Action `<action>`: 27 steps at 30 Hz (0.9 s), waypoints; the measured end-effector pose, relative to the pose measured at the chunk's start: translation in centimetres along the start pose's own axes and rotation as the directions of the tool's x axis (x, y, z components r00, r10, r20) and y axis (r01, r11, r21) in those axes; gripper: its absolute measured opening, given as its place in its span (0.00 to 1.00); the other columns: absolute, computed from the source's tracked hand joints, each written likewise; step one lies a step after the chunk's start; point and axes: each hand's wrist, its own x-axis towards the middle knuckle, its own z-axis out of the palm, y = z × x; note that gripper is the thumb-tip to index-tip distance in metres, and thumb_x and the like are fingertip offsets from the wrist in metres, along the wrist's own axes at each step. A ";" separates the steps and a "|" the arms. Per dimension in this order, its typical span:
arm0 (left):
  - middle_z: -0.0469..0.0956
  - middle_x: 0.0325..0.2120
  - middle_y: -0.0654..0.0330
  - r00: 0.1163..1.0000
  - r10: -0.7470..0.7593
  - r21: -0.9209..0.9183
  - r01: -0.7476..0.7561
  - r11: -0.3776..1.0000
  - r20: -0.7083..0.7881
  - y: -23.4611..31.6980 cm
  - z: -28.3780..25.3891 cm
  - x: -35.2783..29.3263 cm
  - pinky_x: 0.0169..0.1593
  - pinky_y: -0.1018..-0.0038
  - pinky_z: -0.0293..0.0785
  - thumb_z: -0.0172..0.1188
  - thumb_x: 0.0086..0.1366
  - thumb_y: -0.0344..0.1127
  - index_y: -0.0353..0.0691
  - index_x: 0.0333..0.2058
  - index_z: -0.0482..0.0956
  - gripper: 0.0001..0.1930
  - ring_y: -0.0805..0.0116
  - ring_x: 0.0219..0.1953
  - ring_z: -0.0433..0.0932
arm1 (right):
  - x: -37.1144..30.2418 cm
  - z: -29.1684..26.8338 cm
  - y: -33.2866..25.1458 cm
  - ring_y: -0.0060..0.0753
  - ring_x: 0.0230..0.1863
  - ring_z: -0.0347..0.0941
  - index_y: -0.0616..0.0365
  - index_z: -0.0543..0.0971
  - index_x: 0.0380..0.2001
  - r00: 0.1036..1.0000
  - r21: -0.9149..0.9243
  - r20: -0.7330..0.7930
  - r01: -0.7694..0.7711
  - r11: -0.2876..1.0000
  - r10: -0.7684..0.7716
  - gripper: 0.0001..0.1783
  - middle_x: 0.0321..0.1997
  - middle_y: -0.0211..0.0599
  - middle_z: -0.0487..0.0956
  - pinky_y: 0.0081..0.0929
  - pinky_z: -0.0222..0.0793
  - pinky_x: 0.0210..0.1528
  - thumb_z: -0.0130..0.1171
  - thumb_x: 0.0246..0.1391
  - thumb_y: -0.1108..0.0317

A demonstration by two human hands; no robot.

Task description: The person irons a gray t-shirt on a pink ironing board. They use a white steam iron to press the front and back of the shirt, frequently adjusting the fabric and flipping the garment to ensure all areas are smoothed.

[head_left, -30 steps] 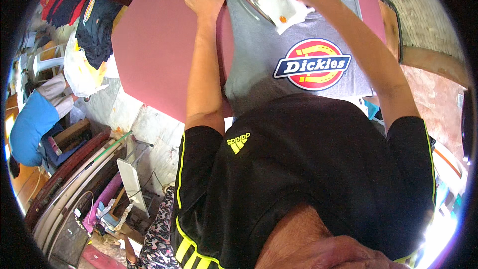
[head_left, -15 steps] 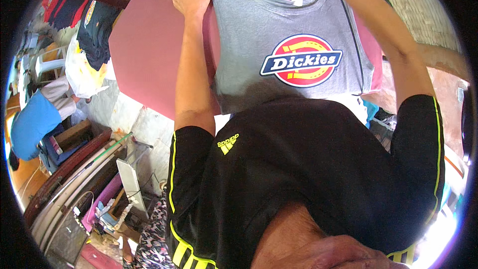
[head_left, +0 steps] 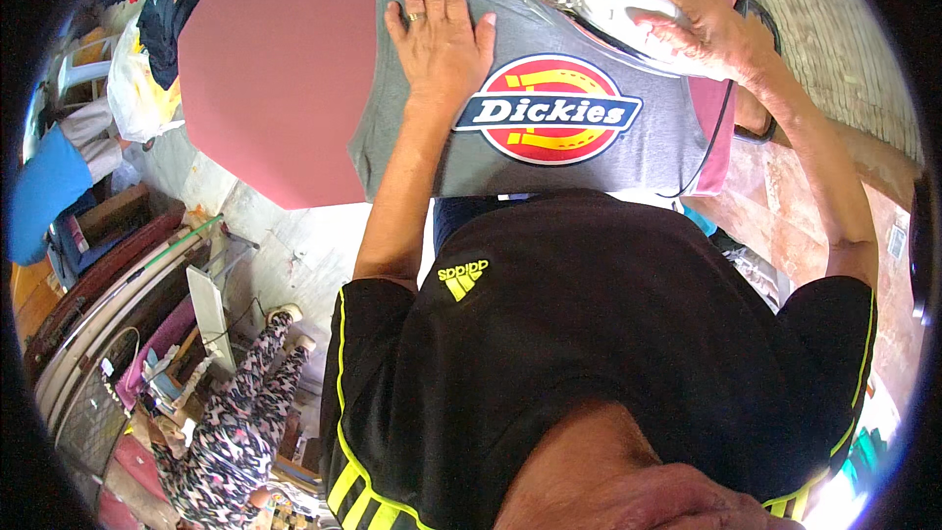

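Observation:
A grey sleeveless shirt (head_left: 432, 162) with a red, yellow and blue printed emblem (head_left: 551, 142) lies spread over the pink padded ironing board (head_left: 275, 69). My left hand (head_left: 440, 49) lies flat on the shirt, fingers spread, up and left of the emblem. Wrapped round the handle of a white iron (head_left: 623, 20) is my right hand (head_left: 721, 34). The iron's metal plate is over the shirt's upper right part, its tip pointing left. From these frames I cannot tell how firmly it presses. A dark cord (head_left: 718, 132) hangs from its rear across the shirt.
An iron rest (head_left: 770, 34) edges the board at the right. Left of me are a plastic bag (head_left: 132, 83), dark folded garments (head_left: 167, 25) and a person in a blue top (head_left: 44, 196). Someone in patterned trousers (head_left: 226, 432) is at lower left, near stacked boards (head_left: 108, 294).
My left hand has let go of the shirt's left edge and flattened on the cloth. The iron has come down and right from the top edge, bringing my right hand into view.

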 end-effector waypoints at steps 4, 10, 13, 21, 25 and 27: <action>0.62 0.69 0.50 0.998 -0.063 -0.080 0.062 0.995 -0.002 -0.5 0.3 0.6 0.69 0.39 0.48 0.57 0.64 0.59 0.36 0.64 0.67 0.38 0.43 0.71 0.57 | 1.8 1.7 1.6 0.46 0.43 0.84 0.58 0.73 0.55 0.957 -0.065 -0.105 0.263 0.962 -0.269 0.21 0.44 0.49 0.84 0.33 0.77 0.42 0.60 0.64 0.58; 0.62 0.69 0.53 0.977 -0.201 0.161 0.187 0.969 0.075 -1.4 -1.2 0.0 0.70 0.44 0.49 0.51 0.68 0.41 0.38 0.66 0.65 0.30 0.43 0.72 0.56 | 6.2 -0.1 -6.1 0.49 0.38 0.83 0.61 0.74 0.49 0.991 -0.037 -0.006 0.132 0.991 -0.132 0.19 0.40 0.52 0.83 0.38 0.77 0.40 0.60 0.65 0.57; 0.62 0.69 0.53 0.978 -0.197 0.150 0.185 0.971 0.072 -1.5 -1.3 -0.2 0.70 0.44 0.49 0.51 0.68 0.41 0.39 0.66 0.66 0.30 0.42 0.71 0.57 | 5.2 -0.1 -4.9 0.48 0.39 0.83 0.60 0.74 0.49 0.988 -0.086 0.002 0.156 0.984 -0.157 0.19 0.40 0.52 0.83 0.37 0.76 0.41 0.60 0.65 0.56; 0.63 0.69 0.53 0.976 -0.211 0.137 0.203 0.969 0.046 -1.3 -1.2 0.0 0.70 0.44 0.49 0.50 0.68 0.42 0.38 0.66 0.67 0.29 0.43 0.71 0.57 | 3.8 0.2 -5.6 0.48 0.41 0.82 0.60 0.75 0.49 0.997 0.027 -0.008 0.078 0.997 -0.078 0.19 0.39 0.52 0.83 0.38 0.76 0.42 0.59 0.65 0.56; 0.63 0.69 0.53 0.979 -0.200 0.132 0.193 0.972 0.038 -1.5 -1.1 0.1 0.70 0.44 0.49 0.50 0.68 0.42 0.38 0.65 0.67 0.29 0.43 0.71 0.57 | 5.9 0.0 -5.6 0.47 0.40 0.82 0.61 0.77 0.51 0.988 -0.058 -0.018 0.155 0.986 -0.156 0.21 0.39 0.52 0.83 0.37 0.77 0.42 0.57 0.66 0.54; 0.63 0.69 0.53 0.980 -0.195 0.107 0.189 0.976 0.045 -1.2 -1.1 0.5 0.70 0.44 0.49 0.51 0.68 0.42 0.38 0.65 0.67 0.29 0.43 0.71 0.57 | 5.6 1.3 -1.2 0.48 0.43 0.84 0.60 0.73 0.55 0.951 -0.194 -0.105 0.268 0.944 -0.292 0.24 0.44 0.51 0.84 0.33 0.77 0.43 0.60 0.65 0.54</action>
